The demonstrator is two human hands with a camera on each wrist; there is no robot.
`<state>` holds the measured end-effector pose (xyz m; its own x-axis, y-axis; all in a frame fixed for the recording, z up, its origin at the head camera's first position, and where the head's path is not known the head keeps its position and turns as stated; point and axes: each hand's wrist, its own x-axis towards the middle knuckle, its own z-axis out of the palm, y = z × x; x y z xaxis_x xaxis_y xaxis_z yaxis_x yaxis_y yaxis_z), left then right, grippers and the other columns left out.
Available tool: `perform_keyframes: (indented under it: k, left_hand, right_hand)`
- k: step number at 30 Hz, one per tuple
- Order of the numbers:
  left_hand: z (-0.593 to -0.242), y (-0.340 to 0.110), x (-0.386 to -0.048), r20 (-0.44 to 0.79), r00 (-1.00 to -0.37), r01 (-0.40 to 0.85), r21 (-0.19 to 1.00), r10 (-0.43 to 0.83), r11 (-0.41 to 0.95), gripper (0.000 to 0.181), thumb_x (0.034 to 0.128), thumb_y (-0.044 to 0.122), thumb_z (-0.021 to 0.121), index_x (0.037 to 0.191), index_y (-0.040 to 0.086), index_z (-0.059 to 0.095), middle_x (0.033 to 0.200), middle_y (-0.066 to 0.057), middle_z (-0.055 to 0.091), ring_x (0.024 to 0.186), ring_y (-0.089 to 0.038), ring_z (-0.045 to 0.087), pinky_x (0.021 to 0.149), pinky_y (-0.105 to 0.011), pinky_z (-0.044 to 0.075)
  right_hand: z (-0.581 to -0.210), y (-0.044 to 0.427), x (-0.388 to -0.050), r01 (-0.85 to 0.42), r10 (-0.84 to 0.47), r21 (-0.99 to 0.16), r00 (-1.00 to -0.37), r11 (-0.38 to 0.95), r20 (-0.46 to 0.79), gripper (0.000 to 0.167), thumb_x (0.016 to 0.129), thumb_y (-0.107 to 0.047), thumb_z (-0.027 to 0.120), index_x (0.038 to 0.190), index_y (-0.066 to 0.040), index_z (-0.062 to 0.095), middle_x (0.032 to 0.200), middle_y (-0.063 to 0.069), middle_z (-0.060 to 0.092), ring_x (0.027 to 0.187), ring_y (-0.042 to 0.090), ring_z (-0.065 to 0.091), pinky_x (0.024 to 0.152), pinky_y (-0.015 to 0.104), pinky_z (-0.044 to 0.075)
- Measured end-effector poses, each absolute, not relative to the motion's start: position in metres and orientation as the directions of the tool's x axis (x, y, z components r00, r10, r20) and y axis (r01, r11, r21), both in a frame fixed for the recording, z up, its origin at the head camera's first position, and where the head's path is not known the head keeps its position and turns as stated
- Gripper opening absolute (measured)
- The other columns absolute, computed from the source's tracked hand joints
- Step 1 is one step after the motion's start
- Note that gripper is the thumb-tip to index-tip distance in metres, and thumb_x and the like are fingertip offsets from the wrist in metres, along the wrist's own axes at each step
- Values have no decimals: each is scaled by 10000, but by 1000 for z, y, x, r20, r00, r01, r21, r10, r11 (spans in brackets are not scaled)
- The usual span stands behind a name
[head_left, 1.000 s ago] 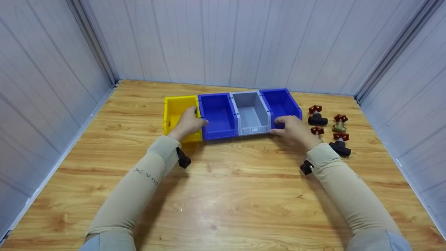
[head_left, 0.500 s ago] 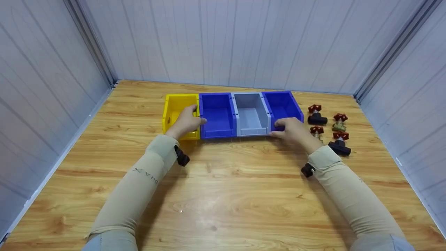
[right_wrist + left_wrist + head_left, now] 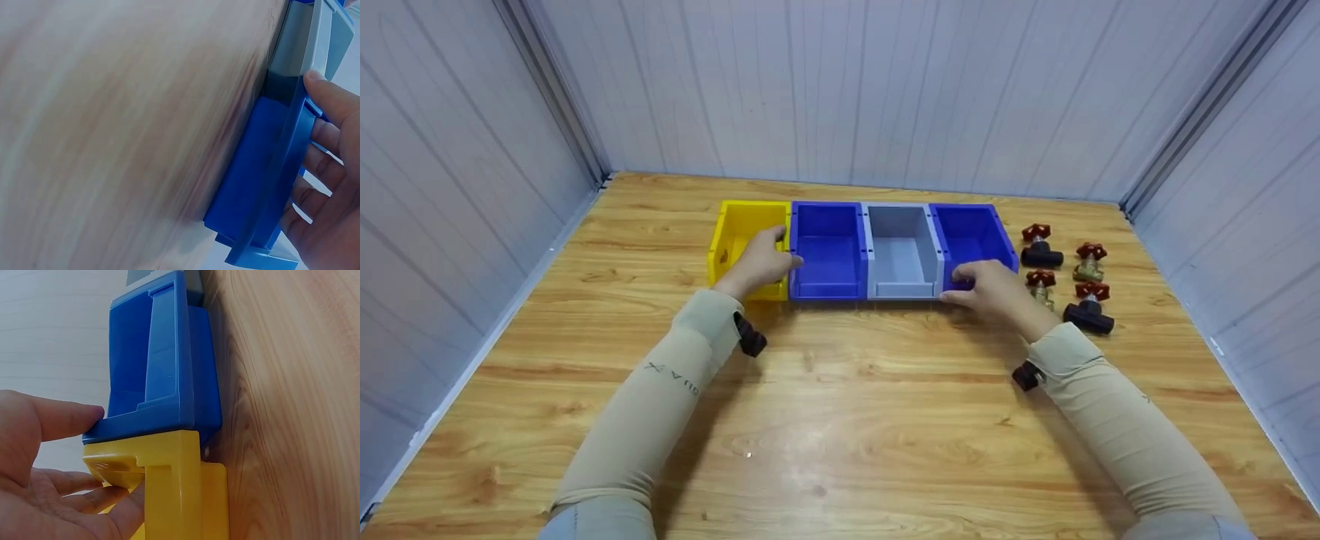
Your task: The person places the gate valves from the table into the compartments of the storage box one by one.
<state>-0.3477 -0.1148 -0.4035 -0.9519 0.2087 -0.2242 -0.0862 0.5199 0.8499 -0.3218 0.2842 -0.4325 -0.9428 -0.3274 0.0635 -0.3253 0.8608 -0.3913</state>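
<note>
Four storage bins stand side by side: a yellow bin (image 3: pixel 724 251), a blue bin (image 3: pixel 828 247), a grey bin (image 3: pixel 901 255) and another blue bin (image 3: pixel 966 225) at the right end. My left hand (image 3: pixel 761 264) pinches the adjoining walls of the yellow bin and the blue bin beside it, thumb on the blue side, fingers inside the yellow. With the right hand (image 3: pixel 994 291) I grip where the grey bin meets the right blue bin. In the right wrist view that thumb (image 3: pixel 332 98) lies at the grey edge; the fingers are over the blue bin, their tips partly hidden.
Right of the bins lie several valves with red handwheels, such as a black-bodied valve (image 3: pixel 1089 316) and a brass valve (image 3: pixel 1089 271). Pale panel walls (image 3: pixel 825 90) enclose the wooden table (image 3: pixel 840 420) at the back and both sides.
The right end of the bin row has come toward me, while the left end has shifted slightly away, so the row is straighter. Both hands have kept their grip.
</note>
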Motion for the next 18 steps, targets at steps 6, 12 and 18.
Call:
perform_keyframes:
  k: [6,12,18]
  left_hand:
    - [-402,-117,-346,-219,-950,-75,854,224,515,790,1069,142,585,1741,51,181,1788,-148,289,1553,-284,414,1228,-482,448]
    - [-401,-118,-343,-206,-951,-52,844,232,533,791,1045,124,582,1732,26,202,1780,-164,300,1577,-310,394,1238,-492,436]
    - [-402,-117,-341,-219,-952,-65,826,212,559,777,1051,135,599,1728,41,232,1781,-149,304,1614,-306,350,1276,-499,388]
  right_hand:
    - [-430,283,-315,-319,-325,-393,-944,863,54,362,945,-359,854,1062,-22,793,1074,180,805,989,364,738,929,565,585]
    - [-430,284,-311,-337,-335,-362,-940,869,70,377,936,-384,859,1054,-32,792,1074,172,807,977,359,737,888,573,578]
    - [-430,285,-307,-346,-344,-359,-936,866,72,357,933,-377,864,1010,-39,781,1037,156,807,909,315,715,851,557,577]
